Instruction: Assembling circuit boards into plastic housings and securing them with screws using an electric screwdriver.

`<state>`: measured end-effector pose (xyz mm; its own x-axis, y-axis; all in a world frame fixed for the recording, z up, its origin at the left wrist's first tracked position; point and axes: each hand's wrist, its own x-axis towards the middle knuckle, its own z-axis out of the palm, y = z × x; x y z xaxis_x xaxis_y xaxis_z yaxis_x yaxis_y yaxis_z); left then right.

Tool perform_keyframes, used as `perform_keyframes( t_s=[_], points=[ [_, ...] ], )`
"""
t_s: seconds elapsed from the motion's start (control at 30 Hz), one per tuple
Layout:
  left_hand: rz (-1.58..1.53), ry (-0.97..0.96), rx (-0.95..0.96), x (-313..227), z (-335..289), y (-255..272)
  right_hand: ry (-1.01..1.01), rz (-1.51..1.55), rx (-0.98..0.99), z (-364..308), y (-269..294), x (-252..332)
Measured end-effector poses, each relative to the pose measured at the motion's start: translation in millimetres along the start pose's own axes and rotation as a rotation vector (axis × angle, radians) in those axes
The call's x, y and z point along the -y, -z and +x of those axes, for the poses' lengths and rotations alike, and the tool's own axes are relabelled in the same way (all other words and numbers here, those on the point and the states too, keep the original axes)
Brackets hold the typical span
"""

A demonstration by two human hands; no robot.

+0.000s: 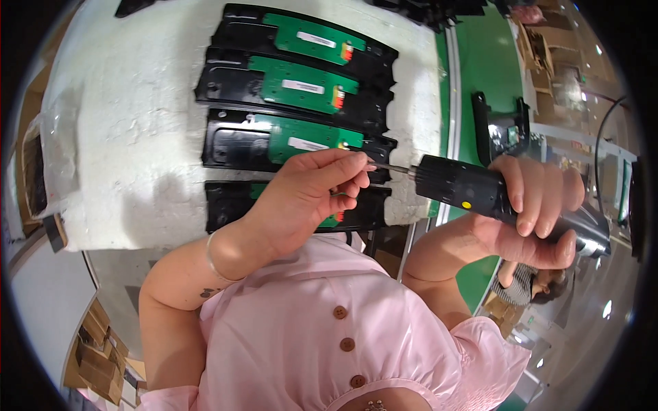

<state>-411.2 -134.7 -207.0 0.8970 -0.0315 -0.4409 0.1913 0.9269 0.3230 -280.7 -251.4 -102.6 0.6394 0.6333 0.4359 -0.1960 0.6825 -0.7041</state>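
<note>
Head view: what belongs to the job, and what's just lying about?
Probably in use:
- black cylindrical power screwdriver, right hand
- thin metal bit reaching the left hand
- black plastic panels bearing green circuit boards

Probably lying about:
- brown cardboard boxes, lower left
- crumpled clear plastic, left

At the centre of the frame the left hand [301, 195] pinched thumb and fingers together at the tip of a metal bit [394, 168], while right of centre the right hand [538, 205] gripped the black power screwdriver [459, 186] carrying it. Black panels [236, 147] with green circuit boards [288, 88] lay in a column at upper centre on a white surface [130, 130]; at upper right, a black part [488, 130] rested on a green surface [486, 51].
</note>
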Motion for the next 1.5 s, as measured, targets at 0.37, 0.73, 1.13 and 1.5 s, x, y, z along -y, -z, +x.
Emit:
perform_keyframes(
  t_s=[0.37,0.73,1.13,1.5],
  points=[
    [-0.004,-0.618,-0.423,-47,-130,96,-0.082,0.048,0.045,4,26,28],
    [-0.336,-0.941,-0.757,-92,-219,189,-0.168,-0.010,0.063,13,16,-6],
    [-0.566,-0.627,-0.213,-62,-131,107,-0.197,-0.065,0.140,21,-26,-62],
    [-0.300,-0.495,-0.188,-29,-116,95,-0.279,-0.281,0.206,25,-46,-111]
  ],
)
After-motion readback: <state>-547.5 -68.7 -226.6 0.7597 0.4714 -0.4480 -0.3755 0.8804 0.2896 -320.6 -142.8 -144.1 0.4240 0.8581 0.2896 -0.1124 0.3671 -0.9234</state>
